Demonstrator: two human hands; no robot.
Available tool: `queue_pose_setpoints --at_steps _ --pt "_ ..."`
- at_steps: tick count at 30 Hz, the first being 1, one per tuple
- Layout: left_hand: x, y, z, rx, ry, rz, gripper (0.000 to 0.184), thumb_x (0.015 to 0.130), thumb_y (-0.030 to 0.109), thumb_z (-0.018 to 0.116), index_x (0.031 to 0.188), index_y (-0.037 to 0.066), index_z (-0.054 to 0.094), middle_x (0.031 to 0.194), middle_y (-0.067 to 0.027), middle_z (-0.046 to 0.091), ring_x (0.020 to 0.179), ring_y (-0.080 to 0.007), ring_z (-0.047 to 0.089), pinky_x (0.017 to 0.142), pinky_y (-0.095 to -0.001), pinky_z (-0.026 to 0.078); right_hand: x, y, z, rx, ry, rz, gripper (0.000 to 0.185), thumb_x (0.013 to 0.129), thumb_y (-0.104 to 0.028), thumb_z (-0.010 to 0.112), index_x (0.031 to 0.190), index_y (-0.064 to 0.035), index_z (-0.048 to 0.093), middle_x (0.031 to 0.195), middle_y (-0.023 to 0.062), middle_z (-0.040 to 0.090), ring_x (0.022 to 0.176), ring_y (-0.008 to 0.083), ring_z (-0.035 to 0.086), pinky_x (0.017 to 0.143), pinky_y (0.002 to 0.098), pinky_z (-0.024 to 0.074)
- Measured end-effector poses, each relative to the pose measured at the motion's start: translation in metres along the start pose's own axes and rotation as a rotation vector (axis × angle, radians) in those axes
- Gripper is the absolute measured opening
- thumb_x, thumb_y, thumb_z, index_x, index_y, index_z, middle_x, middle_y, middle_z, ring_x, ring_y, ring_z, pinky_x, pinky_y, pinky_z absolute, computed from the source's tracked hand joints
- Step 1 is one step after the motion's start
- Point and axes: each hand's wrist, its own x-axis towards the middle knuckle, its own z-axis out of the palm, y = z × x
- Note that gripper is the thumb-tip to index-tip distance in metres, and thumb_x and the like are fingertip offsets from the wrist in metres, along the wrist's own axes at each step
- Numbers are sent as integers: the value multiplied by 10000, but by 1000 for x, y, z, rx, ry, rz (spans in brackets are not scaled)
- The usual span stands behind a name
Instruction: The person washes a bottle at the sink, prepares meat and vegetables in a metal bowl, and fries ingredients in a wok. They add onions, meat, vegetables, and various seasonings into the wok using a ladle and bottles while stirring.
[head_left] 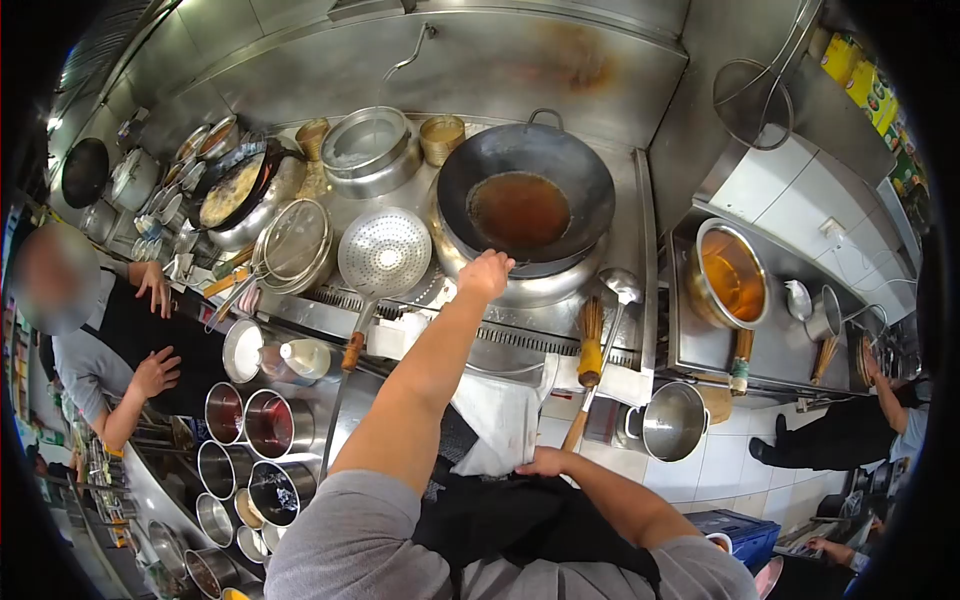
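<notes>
My left hand (487, 276) is closed at the near rim of a black wok (590, 200), just where a near handle would sit opposite the far loop handle. Reddish-brown liquid (520, 208) pools in the wok, which rests on a round steel burner ring. Lower down, my right hand (545, 462) has its fingers closed at the edge of a white cloth (500, 415) hanging from the stove front. Close to that hand, a ladle (621, 287) lies with its wooden handle over the edge, beside a bamboo brush (590, 345).
Left of the wok lie a perforated skimmer (385, 252) and a steel pot with a strainer (366, 145). Several sauce containers (270, 425) stand at lower left, near a co-worker (120, 330). A bowl of amber liquid (735, 285) sits right; another person (860, 430) stands beyond.
</notes>
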Motion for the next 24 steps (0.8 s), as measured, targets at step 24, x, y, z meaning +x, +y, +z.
queue_pose_setpoints --at_steps 24 --pt "-271 -131 63 -2072 -184 -433 947 811 803 335 1397 62 395 1390 -146 481 1268 -302 462 1014 -466 369 72 -78 -18 1371 -372 -399 430 952 -385 534 1161 -15 603 1122 172 658 1079 322 609 938 487 449"
